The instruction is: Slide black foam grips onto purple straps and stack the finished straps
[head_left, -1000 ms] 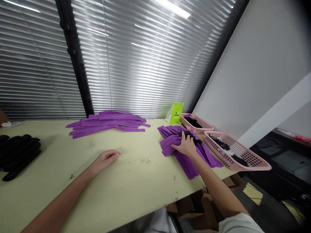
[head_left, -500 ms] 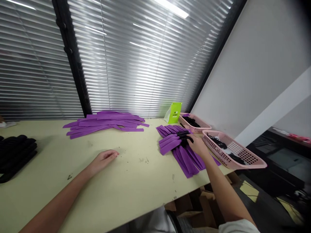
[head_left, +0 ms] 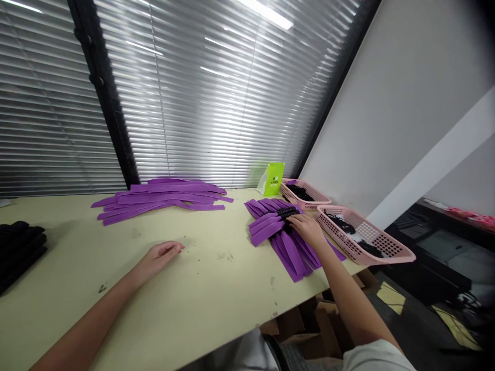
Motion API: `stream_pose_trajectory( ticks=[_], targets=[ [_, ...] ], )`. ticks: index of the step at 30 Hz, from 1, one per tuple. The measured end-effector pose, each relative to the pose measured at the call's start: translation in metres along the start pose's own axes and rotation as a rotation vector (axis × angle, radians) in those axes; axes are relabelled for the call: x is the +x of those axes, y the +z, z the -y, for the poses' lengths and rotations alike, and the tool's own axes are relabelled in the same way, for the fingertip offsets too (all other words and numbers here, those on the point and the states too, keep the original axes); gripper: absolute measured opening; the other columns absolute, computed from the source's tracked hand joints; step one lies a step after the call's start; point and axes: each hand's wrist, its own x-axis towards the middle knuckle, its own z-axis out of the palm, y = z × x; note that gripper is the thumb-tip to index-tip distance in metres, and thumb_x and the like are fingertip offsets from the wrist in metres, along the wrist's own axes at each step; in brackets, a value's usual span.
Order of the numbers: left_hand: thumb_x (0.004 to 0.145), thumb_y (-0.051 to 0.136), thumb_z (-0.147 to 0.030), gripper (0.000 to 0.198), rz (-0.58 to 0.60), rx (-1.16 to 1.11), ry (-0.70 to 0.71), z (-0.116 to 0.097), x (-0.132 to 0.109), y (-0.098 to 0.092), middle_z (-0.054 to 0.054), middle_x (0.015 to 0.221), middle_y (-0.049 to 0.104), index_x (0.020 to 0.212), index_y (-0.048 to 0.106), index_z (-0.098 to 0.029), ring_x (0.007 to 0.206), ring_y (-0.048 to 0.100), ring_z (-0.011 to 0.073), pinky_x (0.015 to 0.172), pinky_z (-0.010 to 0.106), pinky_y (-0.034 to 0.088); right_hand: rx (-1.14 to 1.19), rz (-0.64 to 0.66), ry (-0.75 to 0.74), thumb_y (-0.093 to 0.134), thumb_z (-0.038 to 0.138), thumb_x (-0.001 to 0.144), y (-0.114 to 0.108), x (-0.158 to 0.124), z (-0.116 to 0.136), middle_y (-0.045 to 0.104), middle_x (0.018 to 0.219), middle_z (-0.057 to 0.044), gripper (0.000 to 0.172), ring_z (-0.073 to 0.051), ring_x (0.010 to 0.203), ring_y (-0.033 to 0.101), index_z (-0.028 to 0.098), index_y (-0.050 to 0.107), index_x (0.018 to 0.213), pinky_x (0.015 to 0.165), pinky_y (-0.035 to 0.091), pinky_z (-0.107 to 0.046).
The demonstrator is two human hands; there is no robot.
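Observation:
My left hand rests at the middle of the table, its fingers curled in towards the thumb, with nothing seen in them. On the right, a fanned pile of purple strips lies with the strips overlapping in different directions. Some carry black, ribbed ends, gathered at the pile's centre. My right hand lies over those ends, fingers bent down around a black-ended purple strip; the fingertips and thumb are partly hidden. A second stack of long purple strips lies flat along the back of the table.
Two pink baskets, a far one and a near one, hold black cords at the right edge. A green-and-white pouch stands behind the pile. Black padded pieces lie at far left. Cardboard boxes sit below the table edge.
The view has shifted slightly. My right fingers have come down flatter over the black ends, covering the black loop seen earlier. My left hand stays in place, fingers a little more closed.

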Motion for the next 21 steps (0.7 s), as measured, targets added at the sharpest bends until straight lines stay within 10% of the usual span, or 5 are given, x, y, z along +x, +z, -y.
stream_pose_trajectory(
  ticks=[21],
  targets=[
    [0.072,0.057,-0.066,0.053,0.014,-0.001,-0.013,0.008,0.002,0.000,0.006,0.097,0.071,0.094,0.071,-0.020,0.096,0.063,0.0268,0.080,0.031,0.049,0.022,-0.048,0.002,0.035,0.024,0.093,0.001,-0.004,-0.003,0.059,0.124,-0.008,0.039,-0.023,0.113,0.052,0.020,0.060,0.124,0.097,0.042,-0.038]
  ],
)
